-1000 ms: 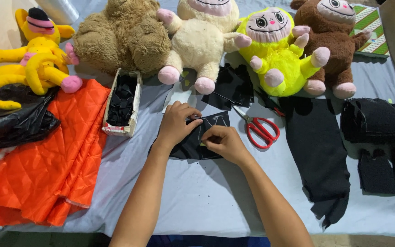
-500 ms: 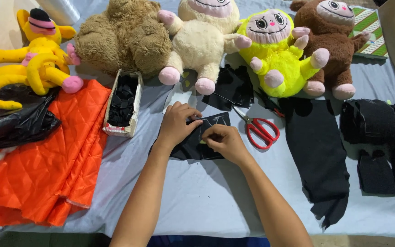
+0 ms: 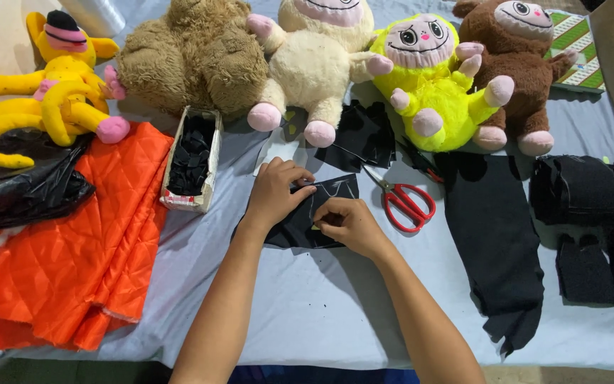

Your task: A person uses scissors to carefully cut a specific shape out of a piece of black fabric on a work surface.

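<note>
1. Both bare forearms reach in from the near edge of the counter (image 3: 335,313), converging toward its middle.
2. The left hand (image 3: 273,193) lies palm down, fingers curled forward and pressing flat.
3. The right hand (image 3: 346,226) sits just beside it, nearer the near edge, fingers bunched in a pinching grip.

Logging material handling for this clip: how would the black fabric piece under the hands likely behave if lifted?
The black fabric piece is probably floppy: it lies flat and thin under the left hand and right hand. Likely light, and it may slide on the smooth blue-grey table cover.
</note>
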